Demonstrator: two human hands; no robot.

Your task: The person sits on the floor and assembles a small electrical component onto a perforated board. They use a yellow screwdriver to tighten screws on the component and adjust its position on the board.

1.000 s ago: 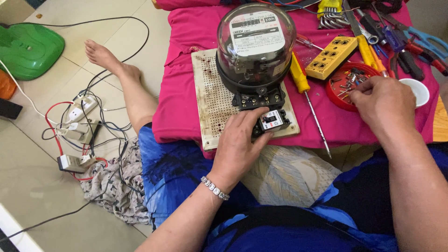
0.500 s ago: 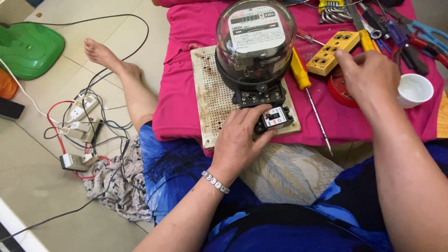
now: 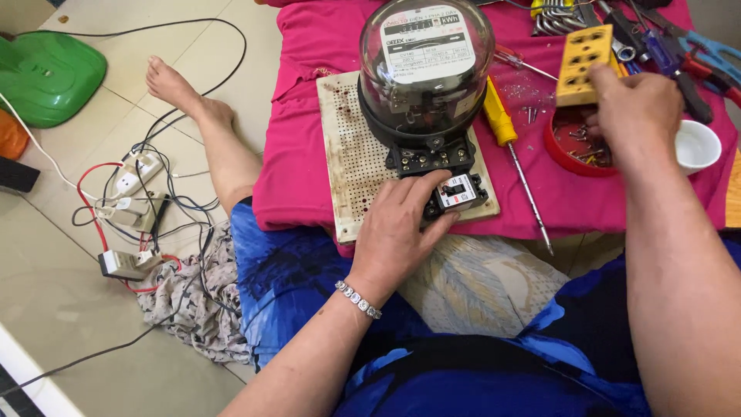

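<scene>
Head view: a seated person's left hand [image 3: 397,232] rests on a perforated board [image 3: 347,147] laid on a pink cloth [image 3: 309,46], its fingers closed lightly around a small black-and-white circuit breaker [image 3: 457,193] at the board's 5 o'clock corner. A glass-domed electricity meter [image 3: 424,66] stands just beyond, at the breaker's 12 o'clock. The right hand [image 3: 637,108] grips a yellow socket block [image 3: 584,66] above a red dish [image 3: 567,143] of small screws, at 2 o'clock from the meter. A yellow-handled screwdriver [image 3: 509,147] lies between board and dish; a white cup [image 3: 696,145] sits at the dish's 3 o'clock.
</scene>
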